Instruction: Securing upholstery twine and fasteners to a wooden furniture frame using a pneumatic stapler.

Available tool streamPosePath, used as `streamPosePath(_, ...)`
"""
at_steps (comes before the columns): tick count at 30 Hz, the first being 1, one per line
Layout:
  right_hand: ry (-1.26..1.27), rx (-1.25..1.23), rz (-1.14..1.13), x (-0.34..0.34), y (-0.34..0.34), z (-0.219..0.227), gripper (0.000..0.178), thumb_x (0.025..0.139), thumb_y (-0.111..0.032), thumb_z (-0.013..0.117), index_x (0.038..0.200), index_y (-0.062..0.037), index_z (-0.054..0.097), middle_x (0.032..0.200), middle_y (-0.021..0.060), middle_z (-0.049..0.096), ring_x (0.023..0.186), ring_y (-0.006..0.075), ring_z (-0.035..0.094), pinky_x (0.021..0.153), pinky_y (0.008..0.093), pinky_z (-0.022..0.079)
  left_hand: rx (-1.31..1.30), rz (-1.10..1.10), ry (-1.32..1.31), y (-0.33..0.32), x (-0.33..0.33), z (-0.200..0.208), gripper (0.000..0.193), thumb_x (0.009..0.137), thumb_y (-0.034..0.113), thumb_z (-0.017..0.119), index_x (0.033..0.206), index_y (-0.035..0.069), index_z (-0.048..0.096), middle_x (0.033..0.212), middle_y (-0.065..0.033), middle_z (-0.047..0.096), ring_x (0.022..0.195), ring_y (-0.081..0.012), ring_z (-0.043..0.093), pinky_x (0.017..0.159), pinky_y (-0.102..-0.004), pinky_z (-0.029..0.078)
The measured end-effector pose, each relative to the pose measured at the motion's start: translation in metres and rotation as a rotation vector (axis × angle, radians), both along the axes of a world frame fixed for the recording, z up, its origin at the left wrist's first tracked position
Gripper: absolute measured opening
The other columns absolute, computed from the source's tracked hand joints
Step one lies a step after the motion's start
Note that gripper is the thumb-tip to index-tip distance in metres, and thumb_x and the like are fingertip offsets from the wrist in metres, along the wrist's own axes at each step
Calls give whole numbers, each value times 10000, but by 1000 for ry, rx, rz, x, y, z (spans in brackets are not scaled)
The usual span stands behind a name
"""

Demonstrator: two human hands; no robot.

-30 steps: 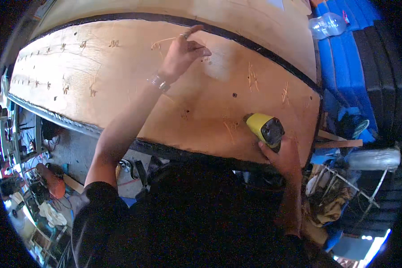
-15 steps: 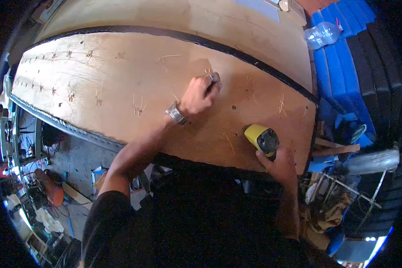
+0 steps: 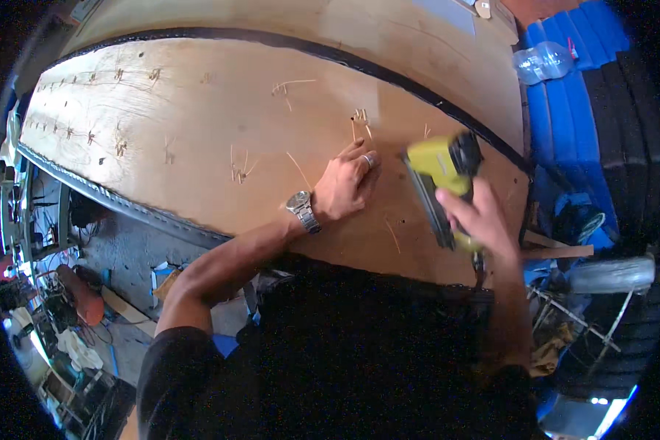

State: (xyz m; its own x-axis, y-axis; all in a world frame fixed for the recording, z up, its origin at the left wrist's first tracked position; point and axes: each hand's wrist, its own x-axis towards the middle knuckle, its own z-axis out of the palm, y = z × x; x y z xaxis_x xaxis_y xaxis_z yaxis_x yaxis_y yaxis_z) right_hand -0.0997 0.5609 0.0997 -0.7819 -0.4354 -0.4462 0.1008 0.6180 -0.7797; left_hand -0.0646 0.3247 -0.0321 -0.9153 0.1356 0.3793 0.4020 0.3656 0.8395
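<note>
My left hand (image 3: 348,180), with a ring and a metal wristwatch (image 3: 303,211), rests low over a wooden panel (image 3: 220,95). Its fingers are curled together, and two light strands of twine (image 3: 369,133) run into them from a stapled tuft just above. My right hand (image 3: 480,216) grips a yellow-green staple gun (image 3: 434,163) by its handle. The tool is slightly blurred and tilted, held over the right part of the panel, with a fitting at the handle's lower end. Rows of stapled tufts (image 3: 240,173) with loose strands cross the panel.
Black edging (image 3: 301,48) borders the panel, and another wooden sheet (image 3: 389,33) lies beyond it. Blue and black stacked blocks (image 3: 565,125) with a clear plastic bottle (image 3: 544,63) stand at the right. An orange-red cylinder (image 3: 81,295) and clutter lie on the floor at the left.
My right hand has lifted the staple gun up and turned it so its long side shows. My left hand has shifted right and down, away from the stapled tuft, uncovering it.
</note>
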Motion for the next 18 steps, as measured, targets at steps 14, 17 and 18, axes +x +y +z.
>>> streamPosePath(14, -55, 145, 151, -40, -74, -7, 262, 879, -241, 653, 772, -12, 584, 589, 12, 573, 490, 86, 550, 453, 261, 448, 89, -105, 99, -9, -3, -4, 84, 697, -5, 580, 740, -6, 507, 788, -184, 569, 849, -401, 581, 723, -475, 509)
streamPosePath(17, 0, 203, 157, -39, -76, -7, 306, 881, -251, 644, 698, -14, 581, 585, 35, 589, 489, 95, 558, 452, 274, 432, 96, -110, 106, -10, -5, -5, 81, 713, 22, 584, 766, 7, 524, 774, -185, 574, 812, -399, 578, 695, -473, 494)
streamPosePath(18, -12, 210, 159, -38, -77, -6, 306, 881, -251, 644, 698, -14, 581, 585, 35, 589, 489, 95, 558, 452, 274, 432, 105, -108, 96, -10, -4, -4, 81, 713, 22, 584, 766, 7, 524, 774, -185, 574, 812, -399, 578, 695, -473, 494)
